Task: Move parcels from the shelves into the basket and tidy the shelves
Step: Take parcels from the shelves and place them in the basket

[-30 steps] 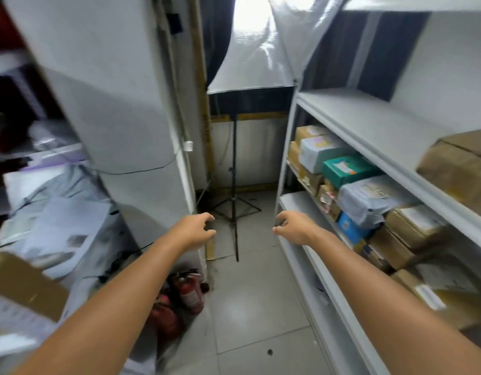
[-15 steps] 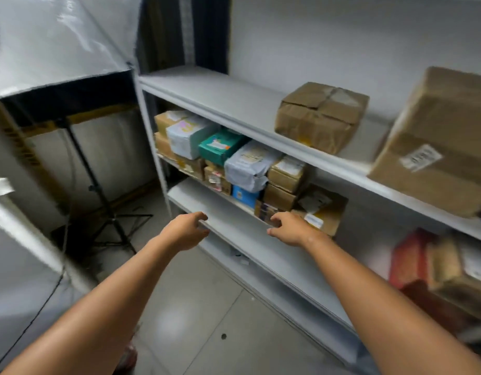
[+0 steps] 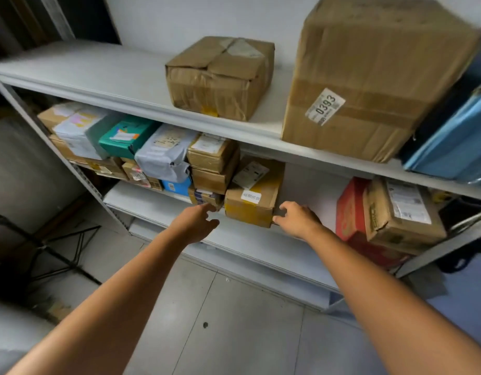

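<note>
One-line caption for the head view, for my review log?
Left hand and right hand flank a yellow-taped cardboard parcel on the middle shelf, not yet gripping it.

Brown cardboard parcels (image 3: 251, 197), teal box (image 3: 124, 138), red box (image 3: 349, 212), white shelves (image 3: 125, 85).

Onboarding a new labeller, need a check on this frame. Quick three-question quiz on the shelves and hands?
1. True or false: the box labelled 0393 stands on the upper shelf.
2. Which parcel lies between the left hand and the right hand? A) teal box B) yellow-taped brown box C) red box
3. Fill in: the upper shelf holds ___ brown cardboard boxes.
Key: 1 true; 2 B; 3 two.
</note>
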Demonstrator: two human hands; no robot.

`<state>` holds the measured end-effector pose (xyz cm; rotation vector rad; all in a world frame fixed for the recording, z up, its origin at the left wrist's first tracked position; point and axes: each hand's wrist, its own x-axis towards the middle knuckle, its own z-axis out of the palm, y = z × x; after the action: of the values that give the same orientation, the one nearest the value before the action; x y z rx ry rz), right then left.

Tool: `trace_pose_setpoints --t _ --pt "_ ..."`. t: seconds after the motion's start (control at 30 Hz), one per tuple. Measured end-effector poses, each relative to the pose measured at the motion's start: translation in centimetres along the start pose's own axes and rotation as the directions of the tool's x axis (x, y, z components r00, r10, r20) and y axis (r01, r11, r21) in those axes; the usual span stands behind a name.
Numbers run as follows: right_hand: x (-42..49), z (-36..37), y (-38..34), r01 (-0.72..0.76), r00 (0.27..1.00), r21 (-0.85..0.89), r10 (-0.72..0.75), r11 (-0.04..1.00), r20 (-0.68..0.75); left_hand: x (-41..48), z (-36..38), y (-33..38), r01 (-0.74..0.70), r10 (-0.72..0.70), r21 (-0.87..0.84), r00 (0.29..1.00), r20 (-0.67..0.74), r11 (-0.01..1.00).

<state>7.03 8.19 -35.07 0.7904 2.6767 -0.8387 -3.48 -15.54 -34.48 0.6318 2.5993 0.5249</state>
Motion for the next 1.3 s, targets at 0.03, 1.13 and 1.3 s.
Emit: trace_pose_setpoints --t 0.03,1.13,1.3 --pt "0.7 0.1 0.6 -0.018 1.000 0.009 0.018 1.000 -0.001 0.9 0.5 0.3 -0.005 0.005 0.002 1.000 0.007 1.000" --pt "12.0 6.5 3.1 -0.161 0.979 0.556 0.202 0.815 -0.013 12.7 8.3 -1.6 0.024 -0.044 -0.552 0.999 -0.023 0.834" --pt "10.4 6.6 4.4 -0.154 0.980 0.577 0.198 0.802 -0.014 10.8 9.1 -0.9 0.053 -0.054 -0.619 0.998 0.017 0.783"
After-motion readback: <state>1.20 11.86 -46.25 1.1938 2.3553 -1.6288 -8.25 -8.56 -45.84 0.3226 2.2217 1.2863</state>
